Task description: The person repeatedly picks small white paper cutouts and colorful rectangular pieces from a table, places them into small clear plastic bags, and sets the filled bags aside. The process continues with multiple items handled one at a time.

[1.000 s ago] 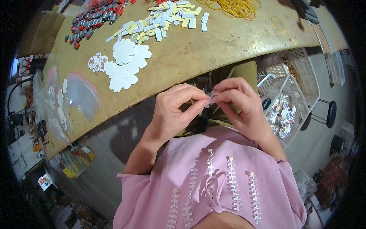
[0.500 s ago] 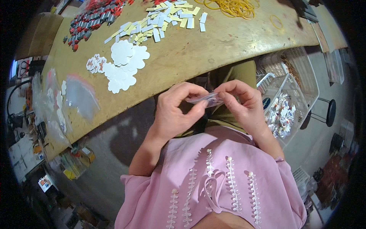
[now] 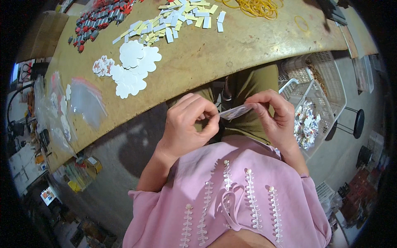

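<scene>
A small clear plastic bag is stretched between my two hands above my lap, with something flat and pale inside that I cannot make out. My left hand pinches its left end between thumb and fingers. The right end is gripped by my right hand, thumb against forefinger. Beyond my hands, on the table, lie white scalloped cards and a small cluster of printed cards. Flat empty zip bags are fanned out at the table's left end.
The table edge runs just past my hands. Farther back are grey-and-red parts, white and yellow slips and yellow rubber bands. At right, a white plastic basket holds many small filled bags. A black-seated stool stands beyond.
My hands have drawn apart, the right one moving rightward. The bag, bunched between my fingers before, is now pulled out flat between them.
</scene>
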`<state>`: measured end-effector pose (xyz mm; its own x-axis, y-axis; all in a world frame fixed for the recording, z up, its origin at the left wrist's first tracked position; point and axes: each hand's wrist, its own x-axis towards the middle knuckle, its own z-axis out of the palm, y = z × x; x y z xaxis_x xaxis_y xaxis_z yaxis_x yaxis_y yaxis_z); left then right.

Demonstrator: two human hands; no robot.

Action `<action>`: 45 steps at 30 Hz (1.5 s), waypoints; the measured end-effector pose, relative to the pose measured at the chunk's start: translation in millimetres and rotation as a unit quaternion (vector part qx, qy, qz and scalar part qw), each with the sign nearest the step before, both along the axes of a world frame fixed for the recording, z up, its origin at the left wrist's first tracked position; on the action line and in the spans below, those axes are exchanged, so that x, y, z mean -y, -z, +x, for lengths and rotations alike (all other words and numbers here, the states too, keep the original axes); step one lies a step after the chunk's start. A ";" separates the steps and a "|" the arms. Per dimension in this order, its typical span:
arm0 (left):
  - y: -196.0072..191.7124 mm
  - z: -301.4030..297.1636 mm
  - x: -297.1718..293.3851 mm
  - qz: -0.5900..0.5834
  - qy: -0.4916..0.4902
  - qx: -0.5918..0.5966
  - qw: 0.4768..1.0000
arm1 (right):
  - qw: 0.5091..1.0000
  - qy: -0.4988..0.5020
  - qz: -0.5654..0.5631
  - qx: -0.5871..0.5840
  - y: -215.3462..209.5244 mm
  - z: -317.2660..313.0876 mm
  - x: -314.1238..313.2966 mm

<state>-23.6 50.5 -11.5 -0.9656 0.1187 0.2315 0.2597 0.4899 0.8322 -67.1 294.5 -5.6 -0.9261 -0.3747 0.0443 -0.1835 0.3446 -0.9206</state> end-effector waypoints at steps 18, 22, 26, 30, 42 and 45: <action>65.9 13.4 -25.3 0.420 -0.003 0.344 0.840 | 0.969 0.052 -0.190 0.147 50.9 22.1 -12.3; 64.2 15.7 -27.0 0.384 0.011 0.363 0.849 | 0.908 0.024 -0.283 0.307 58.8 7.1 -3.7; 61.2 18.5 -29.1 0.326 0.007 0.355 0.876 | 0.893 -0.021 -0.273 0.357 66.5 -1.4 -2.4; 52.3 22.6 -13.9 0.232 -0.020 0.331 0.914 | 0.898 0.042 -0.258 0.354 71.4 -8.0 -16.3; 12.6 45.0 30.3 -0.043 -0.181 0.107 0.977 | 0.841 0.139 -0.333 0.402 85.4 -12.3 -27.1; 25.4 60.8 96.2 -0.003 -0.309 -0.010 0.951 | 0.839 0.148 -0.349 0.391 90.0 -18.7 -40.6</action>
